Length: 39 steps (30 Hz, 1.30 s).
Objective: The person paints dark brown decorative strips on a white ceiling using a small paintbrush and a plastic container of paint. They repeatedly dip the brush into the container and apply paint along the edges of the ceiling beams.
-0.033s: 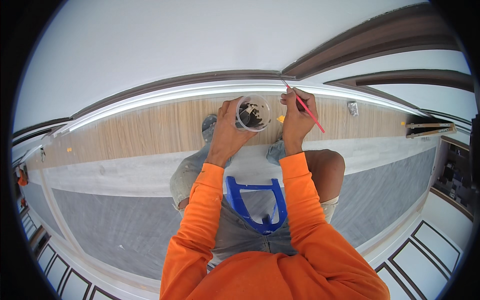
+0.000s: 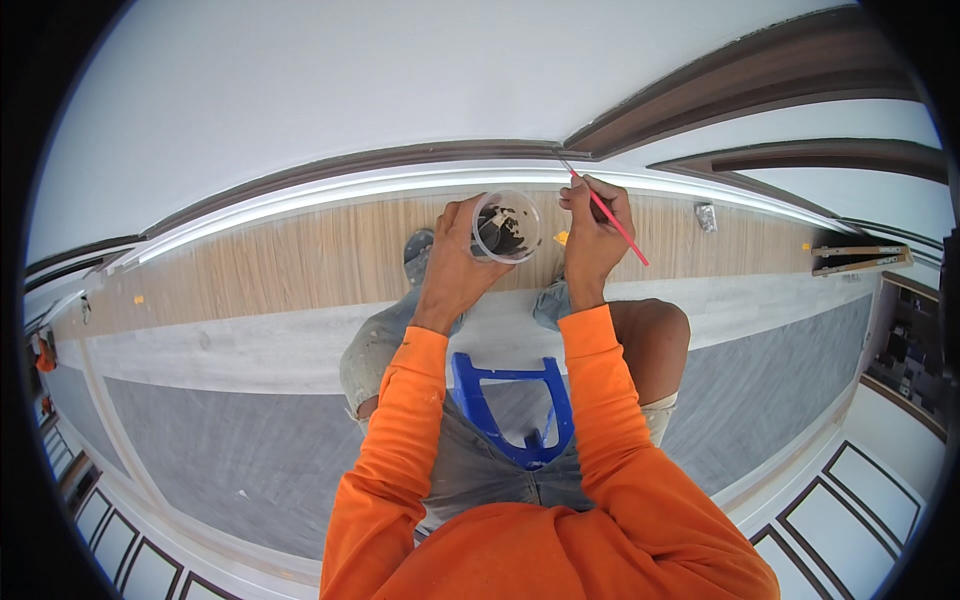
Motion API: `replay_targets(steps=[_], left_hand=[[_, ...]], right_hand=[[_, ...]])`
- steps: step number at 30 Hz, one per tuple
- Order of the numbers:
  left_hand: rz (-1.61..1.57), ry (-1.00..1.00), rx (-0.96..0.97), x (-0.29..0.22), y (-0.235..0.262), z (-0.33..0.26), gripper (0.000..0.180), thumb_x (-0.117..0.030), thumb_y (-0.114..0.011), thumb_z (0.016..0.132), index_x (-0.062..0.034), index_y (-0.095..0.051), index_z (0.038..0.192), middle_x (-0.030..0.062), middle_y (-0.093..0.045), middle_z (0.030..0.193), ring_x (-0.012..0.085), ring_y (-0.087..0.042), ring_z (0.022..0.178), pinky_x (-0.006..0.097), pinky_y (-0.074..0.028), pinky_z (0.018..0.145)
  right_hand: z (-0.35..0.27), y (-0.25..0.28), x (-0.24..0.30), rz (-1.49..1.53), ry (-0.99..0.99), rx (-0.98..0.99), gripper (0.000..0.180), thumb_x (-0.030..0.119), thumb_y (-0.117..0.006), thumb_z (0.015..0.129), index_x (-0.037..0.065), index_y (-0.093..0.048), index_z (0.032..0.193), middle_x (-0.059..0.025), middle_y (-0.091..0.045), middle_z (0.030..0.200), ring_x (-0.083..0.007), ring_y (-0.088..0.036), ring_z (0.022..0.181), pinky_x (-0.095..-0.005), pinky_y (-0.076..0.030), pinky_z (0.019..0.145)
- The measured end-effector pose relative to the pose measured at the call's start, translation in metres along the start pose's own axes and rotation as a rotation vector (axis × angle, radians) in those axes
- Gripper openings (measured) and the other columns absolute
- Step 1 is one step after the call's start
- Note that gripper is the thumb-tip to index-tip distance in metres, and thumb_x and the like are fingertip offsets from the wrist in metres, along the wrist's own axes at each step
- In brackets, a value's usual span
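Note:
My left hand (image 2: 453,262) is closed round a clear plastic cup (image 2: 507,227) with dark brown paint smeared inside it. A slim paintbrush (image 2: 620,228) with a red handle is pinched in my right hand (image 2: 598,235). The brush's tip reaches the dark brown trim (image 2: 430,152) along the wall, close to where it meets a wider brown frame (image 2: 740,85). Whether the bristles touch the trim or stop just short of it is too small to tell. The cup stands off to the left of the brush.
Below the trim runs a bright white strip (image 2: 400,185) above wood-look flooring (image 2: 290,255). A blue plastic stool (image 2: 515,375) is between my legs. A small clear packet (image 2: 706,217) lies on the right, and a wooden-edged item (image 2: 860,258) leans farther right. Yellow scraps dot the floor.
The brush tip has shifted very slightly to the left along the trim. My left hand and the cup stay put.

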<state>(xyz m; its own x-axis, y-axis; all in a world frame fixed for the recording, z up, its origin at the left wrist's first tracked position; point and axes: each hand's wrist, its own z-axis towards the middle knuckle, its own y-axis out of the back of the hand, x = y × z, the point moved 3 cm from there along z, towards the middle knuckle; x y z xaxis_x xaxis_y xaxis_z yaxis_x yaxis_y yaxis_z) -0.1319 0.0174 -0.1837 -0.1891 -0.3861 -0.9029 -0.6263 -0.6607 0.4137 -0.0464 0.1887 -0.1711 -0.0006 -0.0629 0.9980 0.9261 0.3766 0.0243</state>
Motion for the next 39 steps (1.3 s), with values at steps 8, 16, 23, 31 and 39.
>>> replay_targets(steps=[8,16,23,31,39], left_hand=[[0.006,0.014,0.011,0.002,0.001,0.000,0.082,-0.022,-0.094,0.075,-0.0105,-0.056,0.147,0.0164,-0.060,0.137,0.0426,-0.057,0.131,0.052,-0.050,0.112],[0.029,0.018,-0.016,-0.002,0.003,-0.002,0.077,-0.020,-0.094,0.075,-0.0094,-0.060,0.143,0.0153,-0.063,0.135,0.0390,-0.060,0.129,0.049,-0.052,0.111],[0.005,0.025,0.025,0.002,0.003,-0.002,0.083,-0.023,-0.093,0.076,-0.0113,-0.055,0.149,0.0154,-0.059,0.140,0.0432,-0.054,0.133,0.053,-0.049,0.113],[0.007,0.004,0.013,0.003,0.003,-0.002,0.083,-0.022,-0.093,0.075,-0.0115,-0.055,0.149,0.0155,-0.059,0.140,0.0435,-0.054,0.133,0.053,-0.049,0.113],[0.009,-0.006,0.007,0.002,0.004,-0.003,0.083,-0.022,-0.093,0.075,-0.0110,-0.055,0.148,0.0160,-0.060,0.139,0.0434,-0.055,0.132,0.053,-0.049,0.113]], right_hand=[[-0.002,-0.002,0.000,-0.002,0.009,-0.011,0.011,0.005,-0.075,0.101,-0.004,-0.072,0.107,-0.0099,-0.077,0.093,-0.0140,-0.075,0.083,-0.0285,-0.062,0.079],[-0.003,-0.003,0.003,-0.007,0.026,-0.032,0.013,0.007,-0.073,0.102,-0.004,-0.070,0.108,-0.0139,-0.077,0.095,-0.0169,-0.075,0.081,-0.0310,-0.064,0.077],[-0.003,-0.004,0.007,-0.083,0.009,-0.040,0.011,0.008,-0.075,0.101,-0.002,-0.072,0.105,-0.0085,-0.077,0.090,-0.0133,-0.072,0.079,-0.0277,-0.059,0.075],[-0.003,-0.004,0.007,-0.061,0.039,-0.045,0.012,0.010,-0.077,0.099,-0.001,-0.073,0.103,-0.0054,-0.076,0.088,-0.0100,-0.069,0.079,-0.0260,-0.056,0.074],[-0.001,-0.003,0.008,-0.162,0.074,0.032,0.014,0.008,-0.075,0.102,-0.003,-0.070,0.107,-0.0113,-0.076,0.093,-0.0149,-0.074,0.084,-0.0285,-0.062,0.076]])
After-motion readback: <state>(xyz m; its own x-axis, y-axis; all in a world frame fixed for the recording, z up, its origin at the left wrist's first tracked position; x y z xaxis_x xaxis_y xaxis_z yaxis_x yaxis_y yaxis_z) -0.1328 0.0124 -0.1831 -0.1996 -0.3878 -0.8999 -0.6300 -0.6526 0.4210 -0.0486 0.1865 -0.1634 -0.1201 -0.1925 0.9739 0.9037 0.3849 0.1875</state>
